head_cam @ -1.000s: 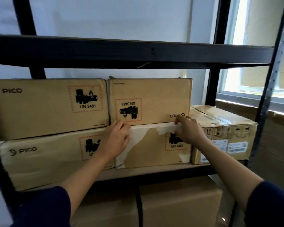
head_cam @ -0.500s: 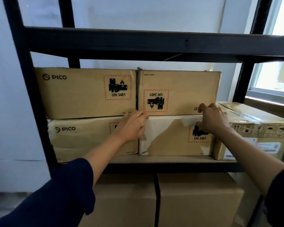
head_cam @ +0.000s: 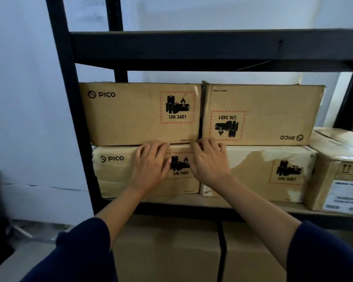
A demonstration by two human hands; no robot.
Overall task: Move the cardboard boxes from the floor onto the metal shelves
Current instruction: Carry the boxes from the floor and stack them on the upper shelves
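Both hands lie flat against the front of the lower left box (head_cam: 118,176), 1 of 4 PICO cardboard boxes stacked 2 by 2 on the metal shelf (head_cam: 171,202). The left hand (head_cam: 151,165) has its fingers straight and slightly spread, its fingertips reaching the seam under the upper left box (head_cam: 130,112); it holds nothing. The right hand (head_cam: 210,161) presses just beside it, over the right end of the same box front near the gap to the lower right box (head_cam: 259,174). Its fingers are lightly bent at the top edge, and whether they hook that edge cannot be told. The upper right box (head_cam: 269,110) sits upside down, its print inverted. A labelled carton (head_cam: 338,176) stands at the far right of the shelf, and larger boxes (head_cam: 167,251) sit below it.
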